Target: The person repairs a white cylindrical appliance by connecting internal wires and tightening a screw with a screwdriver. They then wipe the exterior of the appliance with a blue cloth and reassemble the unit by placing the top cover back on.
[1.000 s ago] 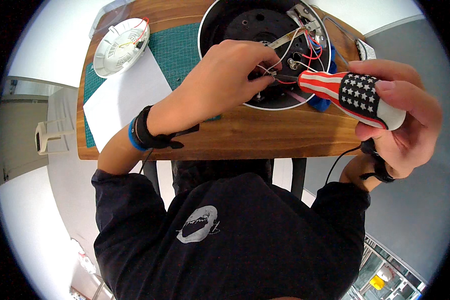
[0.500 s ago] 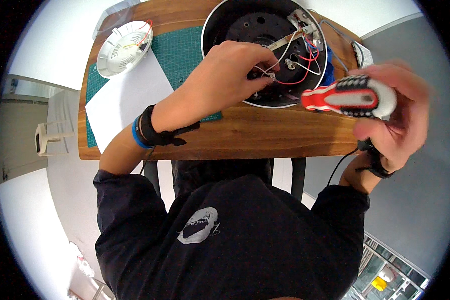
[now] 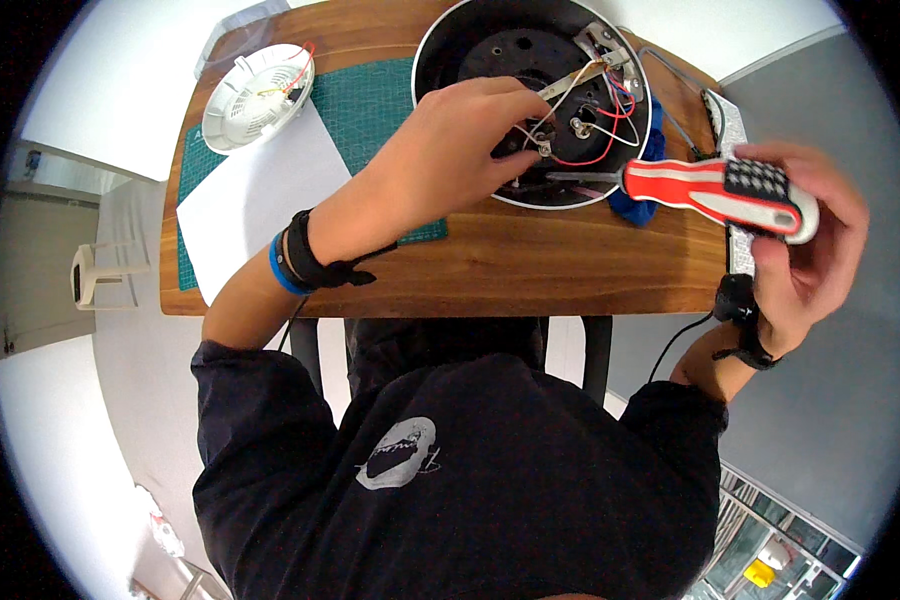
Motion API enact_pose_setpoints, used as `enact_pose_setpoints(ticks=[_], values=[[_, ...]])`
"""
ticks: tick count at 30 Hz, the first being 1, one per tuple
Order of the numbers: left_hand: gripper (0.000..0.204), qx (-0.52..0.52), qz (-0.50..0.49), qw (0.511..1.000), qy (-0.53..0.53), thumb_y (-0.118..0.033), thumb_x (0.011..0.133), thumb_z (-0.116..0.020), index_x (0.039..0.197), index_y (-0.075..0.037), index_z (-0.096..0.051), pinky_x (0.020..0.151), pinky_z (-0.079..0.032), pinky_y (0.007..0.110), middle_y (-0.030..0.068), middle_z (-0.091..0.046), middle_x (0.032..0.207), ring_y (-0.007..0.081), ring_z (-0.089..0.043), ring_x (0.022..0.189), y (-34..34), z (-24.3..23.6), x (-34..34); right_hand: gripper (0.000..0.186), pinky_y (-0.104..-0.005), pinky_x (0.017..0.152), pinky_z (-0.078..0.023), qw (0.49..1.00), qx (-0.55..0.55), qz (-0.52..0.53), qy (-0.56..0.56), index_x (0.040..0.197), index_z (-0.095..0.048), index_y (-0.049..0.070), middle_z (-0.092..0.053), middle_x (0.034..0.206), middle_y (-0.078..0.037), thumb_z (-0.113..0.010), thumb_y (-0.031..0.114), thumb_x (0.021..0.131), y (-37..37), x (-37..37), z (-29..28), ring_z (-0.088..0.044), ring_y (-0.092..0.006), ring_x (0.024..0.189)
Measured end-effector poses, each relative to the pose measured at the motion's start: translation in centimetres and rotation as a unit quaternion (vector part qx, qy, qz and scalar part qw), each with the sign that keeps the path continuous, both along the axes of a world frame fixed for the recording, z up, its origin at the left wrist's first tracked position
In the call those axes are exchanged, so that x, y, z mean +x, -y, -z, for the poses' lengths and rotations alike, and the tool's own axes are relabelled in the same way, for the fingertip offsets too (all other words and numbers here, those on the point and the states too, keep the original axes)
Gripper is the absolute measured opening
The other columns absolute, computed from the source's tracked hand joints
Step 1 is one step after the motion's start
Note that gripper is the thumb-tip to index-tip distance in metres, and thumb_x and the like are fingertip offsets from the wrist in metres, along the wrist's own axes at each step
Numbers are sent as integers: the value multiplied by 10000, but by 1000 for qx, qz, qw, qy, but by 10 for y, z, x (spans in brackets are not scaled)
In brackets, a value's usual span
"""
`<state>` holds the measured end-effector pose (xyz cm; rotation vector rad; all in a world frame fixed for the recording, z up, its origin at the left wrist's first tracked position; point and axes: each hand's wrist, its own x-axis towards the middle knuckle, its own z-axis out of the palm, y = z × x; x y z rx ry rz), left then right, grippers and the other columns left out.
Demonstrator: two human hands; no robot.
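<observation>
My left hand (image 3: 467,133) reaches into a round appliance housing (image 3: 457,58) with a black inside and a pale rim. Its thumb and index finger are pinched about a white wire (image 3: 568,98) beside a small metal terminal (image 3: 544,149); part of the grip is hidden. In my right hand (image 3: 818,232) is a screwdriver (image 3: 682,184) with a red, white and black handle, held by its butt end. The shaft points left over the housing's near rim, its tip just right of my left fingertips. Red wires (image 3: 611,150) and a metal bracket (image 3: 610,52) sit inside the housing.
A white vented cover (image 3: 240,125) with thin wires lies at the far left, beside white paper (image 3: 260,200) on a green cutting mat (image 3: 370,90). Blue cloth (image 3: 635,208) is tucked under the housing. A power strip (image 3: 738,250) runs along the wooden table's (image 3: 530,270) right edge.
My right hand has swung the screwdriver round; its shaft now shows, lying over the housing near my left fingers. My left hand stays at the wires.
</observation>
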<state>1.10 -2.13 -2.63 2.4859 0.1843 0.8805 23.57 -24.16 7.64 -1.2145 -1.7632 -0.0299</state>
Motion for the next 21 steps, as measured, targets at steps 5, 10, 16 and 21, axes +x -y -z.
enact_pose_setpoints(ticks=[5, 10, 16, 21], values=[[258, 75, -39, 995, 43, -100, 898, -837, 1143, -53, -771, 867, -598, 413, 140, -769, 1118, 342, -738, 1029, -4, -10, -20, 589, -471, 932, -612, 997, 35, -51, -50, 1276, -549, 10, -680, 1187, -351, -898, 301, 901, 22, 10, 15, -734, -392, 1075], [175, 59, -38, 996, 62, -67, 937, -785, 1111, -45, -772, 886, -586, 434, 141, -774, 1080, 349, -728, 1031, -19, -23, -51, 687, -478, 948, -649, 972, -90, -197, -88, 1276, -574, 61, -688, 1263, -336, -1002, 53, 739, 23, -4, 45, -755, -398, 1112], [250, -3, -139, 989, 56, -72, 967, -769, 1213, -55, -733, 920, -584, 404, 122, -755, 1137, 333, -735, 1058, -31, 5, -100, 285, -412, 792, -650, 953, -274, -130, -14, 1052, -602, 76, -752, 1223, -185, -846, 90, 906, -15, -66, 88, -767, -367, 1049], [528, -14, -198, 971, -134, -122, 950, -813, 1441, -90, -621, 1092, -533, 417, 161, -652, 1423, 336, -640, 1317, -44, 37, -141, 129, -391, 852, -643, 946, -34, -136, 291, 937, -578, 76, -723, 1256, -152, -698, 124, 936, -45, -86, 138, -756, -325, 1054]])
